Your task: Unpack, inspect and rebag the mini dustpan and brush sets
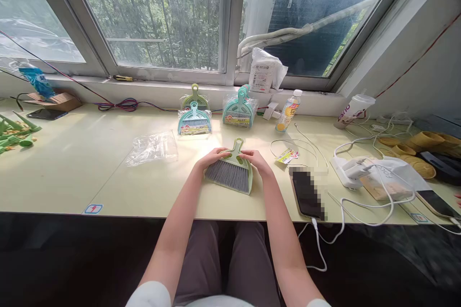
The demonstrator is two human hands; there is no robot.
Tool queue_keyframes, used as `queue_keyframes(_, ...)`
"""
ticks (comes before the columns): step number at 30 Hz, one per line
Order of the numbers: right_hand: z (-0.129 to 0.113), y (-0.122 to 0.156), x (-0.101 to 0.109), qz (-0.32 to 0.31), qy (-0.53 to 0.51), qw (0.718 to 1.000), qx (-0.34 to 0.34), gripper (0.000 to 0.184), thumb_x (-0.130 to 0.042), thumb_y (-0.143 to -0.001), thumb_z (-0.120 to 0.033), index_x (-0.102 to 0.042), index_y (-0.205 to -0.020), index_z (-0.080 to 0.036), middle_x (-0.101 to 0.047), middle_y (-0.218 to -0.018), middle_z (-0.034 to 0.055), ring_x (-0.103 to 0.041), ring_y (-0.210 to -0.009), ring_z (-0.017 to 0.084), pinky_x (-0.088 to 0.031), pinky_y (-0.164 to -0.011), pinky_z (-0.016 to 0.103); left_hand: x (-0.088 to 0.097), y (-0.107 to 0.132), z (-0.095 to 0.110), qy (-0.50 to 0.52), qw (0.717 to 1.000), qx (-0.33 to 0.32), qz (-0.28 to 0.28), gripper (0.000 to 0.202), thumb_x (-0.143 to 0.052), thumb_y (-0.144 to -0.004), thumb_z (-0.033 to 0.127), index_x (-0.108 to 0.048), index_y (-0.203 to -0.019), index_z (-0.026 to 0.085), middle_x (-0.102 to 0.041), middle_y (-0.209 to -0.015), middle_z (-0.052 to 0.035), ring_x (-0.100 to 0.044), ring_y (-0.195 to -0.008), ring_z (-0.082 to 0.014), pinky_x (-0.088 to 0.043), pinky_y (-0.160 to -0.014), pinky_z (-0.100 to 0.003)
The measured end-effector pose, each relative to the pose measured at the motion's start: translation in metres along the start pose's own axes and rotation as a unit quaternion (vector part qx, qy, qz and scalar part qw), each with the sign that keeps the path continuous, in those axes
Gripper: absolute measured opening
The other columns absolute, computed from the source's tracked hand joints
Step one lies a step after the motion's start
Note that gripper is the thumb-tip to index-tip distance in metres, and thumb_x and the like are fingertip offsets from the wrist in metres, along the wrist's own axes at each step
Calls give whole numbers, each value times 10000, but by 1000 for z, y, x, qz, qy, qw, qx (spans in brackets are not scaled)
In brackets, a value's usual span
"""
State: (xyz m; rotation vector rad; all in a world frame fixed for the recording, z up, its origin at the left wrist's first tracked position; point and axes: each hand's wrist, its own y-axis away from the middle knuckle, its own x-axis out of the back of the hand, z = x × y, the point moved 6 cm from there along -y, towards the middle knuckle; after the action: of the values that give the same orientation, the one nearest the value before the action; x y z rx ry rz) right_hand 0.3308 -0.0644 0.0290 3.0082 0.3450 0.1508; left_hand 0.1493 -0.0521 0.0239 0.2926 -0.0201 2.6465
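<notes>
A small light-green dustpan (250,181) lies at the middle of the table with a grey-bristled hand brush (228,175) nested in it, its handle pointing toward the window. My left hand (213,157) grips the set on the left, fingers over the base of the handle. On the right side, my right hand (257,159) holds it too, thumb and fingers at the edge near the handle. Beyond my hands stand wrapped brush-and-dustpan sets, one blue (194,122), one olive green (195,96) and some teal ones (238,112). A clear plastic bag (153,148) rests left of my left hand.
To the right are a cardboard label (287,156), a drink bottle (288,111), a phone (307,194) on a white cable, a power strip (345,172) and a paper cup (355,111). Green pieces (16,132) lie far left. Part of another person's hand (458,200) shows at the right edge.
</notes>
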Motion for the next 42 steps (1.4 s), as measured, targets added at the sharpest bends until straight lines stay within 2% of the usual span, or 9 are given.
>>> queue_keyframes(7,8,-10,-1,58,-22,998,-17,298,-802,-554,-297,-761,-808,-146,-768,-861,71,-693,-954,280,-517,-884,361,-5,1,6,-31,999,-29,-15,517,-628,-777,572,-720,-1016,122,-643,-827,-38,-539,-761,-171,-366,-703,-272)
queue_keyframes(18,26,-23,0,99,-43,993,-39,275,-796,-485,-186,-747,-753,-149,-756,-745,52,-715,-828,259,-537,-841,369,-2,-1,3,-8,1000,-24,-5,376,-684,-723,477,-733,-802,113,-566,-658,-12,-457,-626,-131,-315,-624,-272)
queue_keyframes(23,23,-27,-1,90,-47,995,-7,328,-801,-531,-228,-751,-845,-147,-767,-860,72,-709,-873,250,-527,-878,371,1,3,6,9,1000,-15,10,386,-692,-737,502,-726,-869,141,-627,-770,-31,-541,-731,-163,-372,-676,-277)
queue_keyframes(27,12,-23,7,137,20,989,44,309,-664,-755,-324,-732,-1005,-156,-749,-1028,98,-680,-998,240,-502,-925,379,4,8,-4,76,995,70,-12,464,-734,-711,521,-721,-1000,157,-686,-925,-66,-603,-828,-207,-418,-713,-293)
queue_keyframes(29,2,-11,24,243,131,958,73,326,-490,-892,-331,-716,-1072,-179,-708,-1155,117,-611,-1144,257,-452,-991,434,10,10,-8,101,991,91,3,488,-770,-681,498,-716,-1025,157,-695,-964,-80,-620,-840,-222,-434,-716,-301)
queue_keyframes(32,-11,18,52,432,341,832,72,404,-363,-924,-189,-661,-1197,-190,-538,-1406,149,-356,-1399,296,-254,-1111,572,25,9,-9,132,986,65,77,497,-781,-675,478,-699,-1053,165,-692,-1013,-97,-630,-889,-241,-456,-720,-303)
queue_keyframes(34,-8,28,67,468,424,775,16,449,-370,-876,-104,-642,-1227,-168,-460,-1464,183,-266,-1441,325,-148,-1118,641,35,8,-9,150,980,35,128,515,-782,-673,466,-681,-1084,171,-686,-1035,-105,-631,-923,-252,-472,-726,-306)
queue_keyframes(38,12,23,84,402,461,786,-91,408,-389,-832,-61,-720,-1063,-123,-657,-1150,239,-548,-1198,332,-199,-1105,601,44,4,-13,171,970,15,174,636,-817,-622,381,-623,-1201,203,-664,-1126,-106,-636,-943,-252,-503,-742,-323)
queue_keyframes(42,5,17,80,409,390,824,-44,405,-389,-848,-77,-737,-1049,-121,-716,-965,200,-640,-1036,289,-340,-1059,472,44,1,-17,179,969,13,169,686,-814,-608,335,-592,-1245,210,-652,-1164,-110,-639,-971,-257,-517,-792,-347)
